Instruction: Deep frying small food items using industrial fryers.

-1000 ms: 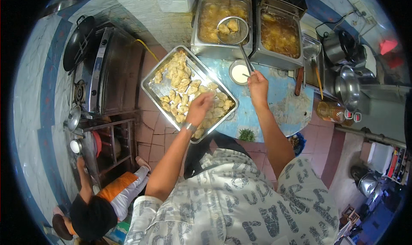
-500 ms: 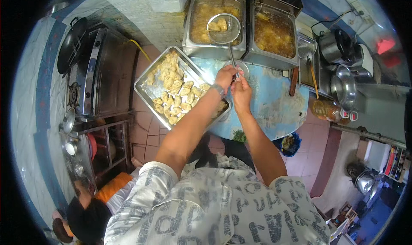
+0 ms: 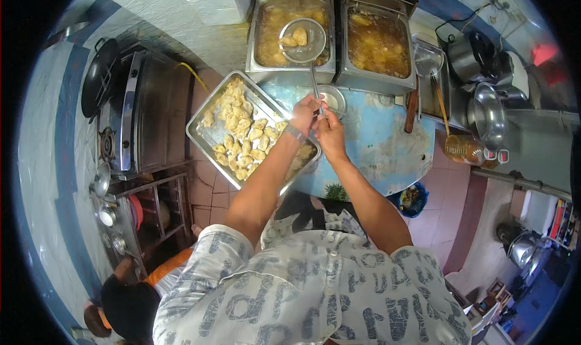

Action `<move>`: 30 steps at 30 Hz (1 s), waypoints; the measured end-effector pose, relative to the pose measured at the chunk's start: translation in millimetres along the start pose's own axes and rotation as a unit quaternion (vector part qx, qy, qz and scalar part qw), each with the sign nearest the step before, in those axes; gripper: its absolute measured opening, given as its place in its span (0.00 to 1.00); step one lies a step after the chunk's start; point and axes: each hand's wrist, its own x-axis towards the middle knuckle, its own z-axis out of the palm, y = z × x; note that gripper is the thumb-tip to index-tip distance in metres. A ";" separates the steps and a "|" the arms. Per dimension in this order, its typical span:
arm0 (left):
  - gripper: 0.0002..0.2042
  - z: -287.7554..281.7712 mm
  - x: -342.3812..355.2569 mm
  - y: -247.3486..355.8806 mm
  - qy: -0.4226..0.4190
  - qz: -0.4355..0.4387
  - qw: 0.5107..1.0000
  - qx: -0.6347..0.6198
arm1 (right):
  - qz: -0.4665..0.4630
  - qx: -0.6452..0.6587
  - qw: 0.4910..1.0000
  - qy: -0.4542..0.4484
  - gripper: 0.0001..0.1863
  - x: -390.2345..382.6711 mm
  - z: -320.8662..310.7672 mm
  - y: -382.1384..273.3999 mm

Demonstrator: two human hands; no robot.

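Note:
Both my hands are on the metal handle of a round strainer (image 3: 311, 39), which holds golden fried pieces above the left fryer (image 3: 266, 61). My left hand (image 3: 302, 115) grips the handle just higher up, and my right hand (image 3: 330, 133) is closed round it beside the left. Behind them, partly hidden, sits a metal bowl (image 3: 338, 100) on the blue table (image 3: 381, 139). To the left lies a large steel tray (image 3: 203, 118) of pale battered pieces, partly behind my left forearm. The right fryer (image 3: 375, 42) has pieces bubbling in brown oil.
A stove (image 3: 130, 112) with a black wok (image 3: 100, 76) stands left. A co-worker (image 3: 130, 302) is low left beside a metal rack (image 3: 166, 212). Right are pots (image 3: 469, 61), a steel basin (image 3: 487, 118) and an oil container (image 3: 463, 148). A blue bucket (image 3: 411, 200) stands below the table.
My left hand has left the tray and taken hold of the strainer handle beside my right hand. The strainer, still with pieces in it, stays over the left fryer.

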 end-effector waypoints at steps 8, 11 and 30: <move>0.06 -1.2 -13.7 21.7 0.015 -0.019 0.997 0.072 | 0.074 0.019 0.995 -0.062 0.14 -2.3 -5.9 -12.8; 0.05 -3.9 -19.7 30.9 0.020 0.032 0.996 0.079 | 0.072 -0.016 0.996 -0.058 0.14 2.8 -8.7 -15.7; 0.08 -9.7 -33.9 46.8 0.057 0.088 0.985 0.137 | -0.246 -0.320 0.915 -0.006 0.15 182.6 7.4 -103.4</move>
